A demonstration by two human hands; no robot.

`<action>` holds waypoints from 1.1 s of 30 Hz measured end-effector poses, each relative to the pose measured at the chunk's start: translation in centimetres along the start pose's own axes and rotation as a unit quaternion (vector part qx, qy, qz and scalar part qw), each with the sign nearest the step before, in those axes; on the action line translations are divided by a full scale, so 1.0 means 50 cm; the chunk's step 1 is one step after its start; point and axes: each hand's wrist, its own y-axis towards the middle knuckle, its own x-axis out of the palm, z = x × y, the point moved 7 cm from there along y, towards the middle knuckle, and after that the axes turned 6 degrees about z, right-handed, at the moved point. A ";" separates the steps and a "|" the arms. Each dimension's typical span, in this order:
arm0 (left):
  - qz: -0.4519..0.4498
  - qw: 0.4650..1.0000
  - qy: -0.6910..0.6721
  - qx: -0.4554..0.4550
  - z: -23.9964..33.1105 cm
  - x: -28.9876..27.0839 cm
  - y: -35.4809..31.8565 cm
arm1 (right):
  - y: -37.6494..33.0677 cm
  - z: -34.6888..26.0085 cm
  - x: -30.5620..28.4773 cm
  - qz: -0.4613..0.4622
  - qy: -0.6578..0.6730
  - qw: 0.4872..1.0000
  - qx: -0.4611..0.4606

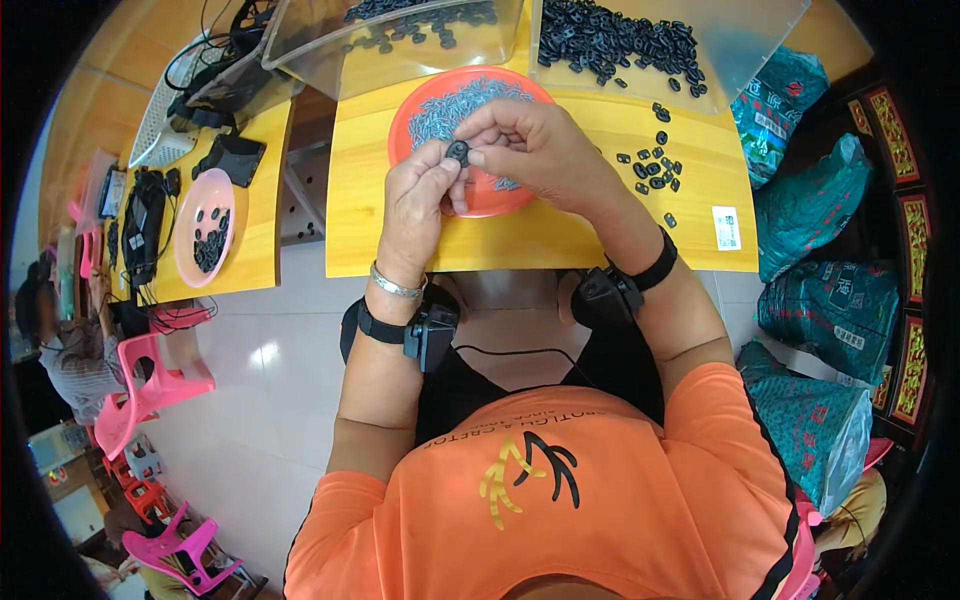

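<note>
Between thumb and fingers, my left hand (413,200) pinches a small black oval plastic piece (457,152) with holes in it. My right hand (535,150) meets it there, thumb and forefinger pressed together beside the piece; whether something tiny sits in that pinch is hidden. Both hands are over a round orange-red plate (402,112) heaped with small silvery screws (465,105). Loose black pieces of the same kind (655,168) are scattered on the yellow table (600,235) to the right of the plate.
Two clear plastic bins, one at back left (310,60) and one at back right (720,90), hold more black pieces. A pink plate (183,235) of black parts stands on the left table. Green sacks (825,315) line the right; pink chairs (135,400) stand at left.
</note>
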 end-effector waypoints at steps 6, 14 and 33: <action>0.020 0.999 -0.029 -0.002 0.003 -0.004 0.001 | -0.002 -0.001 -0.001 -0.002 -0.047 0.999 -0.013; 0.021 0.999 -0.022 -0.017 -0.001 -0.002 0.002 | -0.001 0.002 -0.003 0.010 -0.053 0.999 0.009; 0.006 0.998 -0.054 -0.044 -0.005 -0.001 0.000 | -0.006 -0.024 0.015 -0.004 0.060 0.998 0.008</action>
